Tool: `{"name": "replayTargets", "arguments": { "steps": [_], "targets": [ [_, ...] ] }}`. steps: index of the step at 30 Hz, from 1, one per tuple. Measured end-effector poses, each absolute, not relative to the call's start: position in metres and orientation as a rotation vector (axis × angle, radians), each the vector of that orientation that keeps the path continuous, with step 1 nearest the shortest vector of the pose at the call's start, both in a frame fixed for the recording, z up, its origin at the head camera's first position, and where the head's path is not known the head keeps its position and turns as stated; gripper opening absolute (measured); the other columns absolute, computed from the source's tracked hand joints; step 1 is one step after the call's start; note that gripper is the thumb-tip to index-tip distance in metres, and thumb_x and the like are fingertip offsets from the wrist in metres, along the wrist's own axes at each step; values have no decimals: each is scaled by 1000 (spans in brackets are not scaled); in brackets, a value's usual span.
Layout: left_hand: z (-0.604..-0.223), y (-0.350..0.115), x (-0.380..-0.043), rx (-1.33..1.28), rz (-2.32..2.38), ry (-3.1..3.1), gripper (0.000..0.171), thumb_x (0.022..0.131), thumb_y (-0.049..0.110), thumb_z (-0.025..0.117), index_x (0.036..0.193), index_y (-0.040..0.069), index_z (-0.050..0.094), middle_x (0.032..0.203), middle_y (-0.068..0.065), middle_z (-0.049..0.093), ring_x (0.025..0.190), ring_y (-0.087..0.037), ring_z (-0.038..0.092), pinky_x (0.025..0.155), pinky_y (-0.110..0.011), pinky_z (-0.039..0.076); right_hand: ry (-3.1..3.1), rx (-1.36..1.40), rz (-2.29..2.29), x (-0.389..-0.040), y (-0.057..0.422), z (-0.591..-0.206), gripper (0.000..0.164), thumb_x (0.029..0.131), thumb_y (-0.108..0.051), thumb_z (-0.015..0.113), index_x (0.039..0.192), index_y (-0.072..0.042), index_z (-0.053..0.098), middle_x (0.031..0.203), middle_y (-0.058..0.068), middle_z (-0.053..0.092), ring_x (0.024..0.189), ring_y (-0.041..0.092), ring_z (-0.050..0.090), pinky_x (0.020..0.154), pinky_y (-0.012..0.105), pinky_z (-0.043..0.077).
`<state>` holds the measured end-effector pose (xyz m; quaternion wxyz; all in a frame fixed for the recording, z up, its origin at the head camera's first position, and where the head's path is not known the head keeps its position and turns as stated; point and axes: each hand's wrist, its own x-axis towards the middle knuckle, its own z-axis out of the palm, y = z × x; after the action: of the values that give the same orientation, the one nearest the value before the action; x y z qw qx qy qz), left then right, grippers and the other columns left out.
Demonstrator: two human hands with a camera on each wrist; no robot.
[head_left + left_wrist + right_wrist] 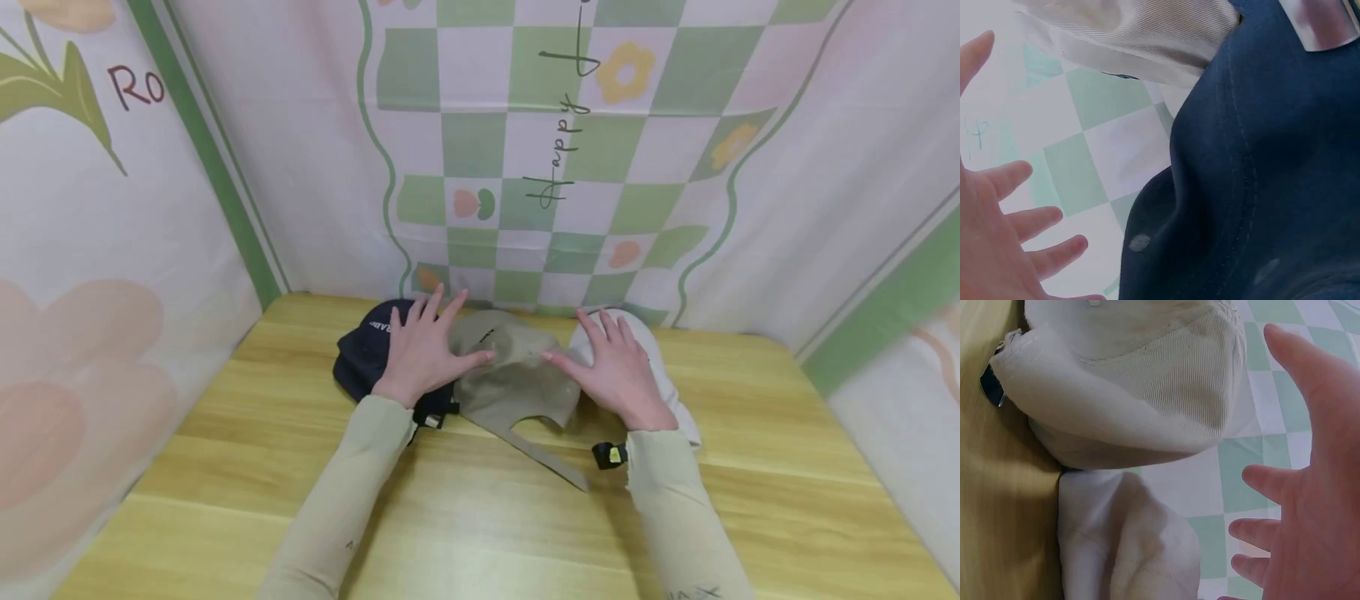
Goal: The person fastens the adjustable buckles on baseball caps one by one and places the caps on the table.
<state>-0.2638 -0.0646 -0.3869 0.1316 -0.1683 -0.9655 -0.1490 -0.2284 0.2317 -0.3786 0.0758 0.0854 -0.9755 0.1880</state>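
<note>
Three baseball caps lie side by side at the back of the table. A dark navy cap (358, 354) with white lettering is on the left, a khaki cap (517, 387) with a loose back strap in the middle, and a white cap (662, 367) on the right. My left hand (422, 354) hovers over the navy and khaki caps, fingers spread. Over the khaki and white caps hangs my right hand (621, 373), its fingers also spread. Both wrist views show the hands apart from the caps and holding nothing. The hands partly hide the navy and white caps.
The wooden table (480, 533) stretches in front of the caps. Directly behind them hangs a curtain (540, 150) with a green and white check print. Another printed curtain (112, 275) hangs along the left side. Black wrist straps (606, 455) show at both sleeves.
</note>
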Motion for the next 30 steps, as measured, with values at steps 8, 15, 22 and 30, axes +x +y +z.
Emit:
{"name": "replayTargets", "arguments": {
  "steps": [8, 15, 22, 30],
  "targets": [
    [-383, -62, -263, -503, -453, -2787, 106, 79, 88, 53, 163, 30, 26, 167, -10, 21, 147, -39, 26, 114, -71, 13, -2879, 256, 580, -227, 240, -377, 96, 92, -75, 51, 160, -11, 31, 161, 30, 22, 146, 53, 17, 111, 71, 21],
    [-378, -56, -257, -504, -464, -2798, 104, 79, 89, 52, 162, 31, 27, 167, -8, 22, 147, -38, 27, 114, -70, 15, -2838, 245, 618, -222, 252, -377, 95, 94, -73, 52, 158, -5, 33, 157, 30, 29, 143, 51, 24, 109, 70, 24],
    [-379, -40, -252, -544, -506, -2771, 101, 81, 88, 51, 160, 26, 36, 162, -9, 33, 143, -36, 35, 114, -66, 21, -2836, 138, 673, -219, 267, -375, 96, 97, -70, 48, 159, 0, 27, 156, 34, 28, 142, 54, 24, 108, 73, 23],
    [-378, -15, -245, -645, -492, -2719, 85, 88, 77, 57, 152, 22, 48, 156, -10, 43, 137, -35, 44, 110, -57, 33, -2777, 1, 676, -214, 282, -371, 90, 98, -65, 51, 149, 8, 41, 145, 36, 44, 130, 56, 41, 103, 69, 34]
  ]
}}
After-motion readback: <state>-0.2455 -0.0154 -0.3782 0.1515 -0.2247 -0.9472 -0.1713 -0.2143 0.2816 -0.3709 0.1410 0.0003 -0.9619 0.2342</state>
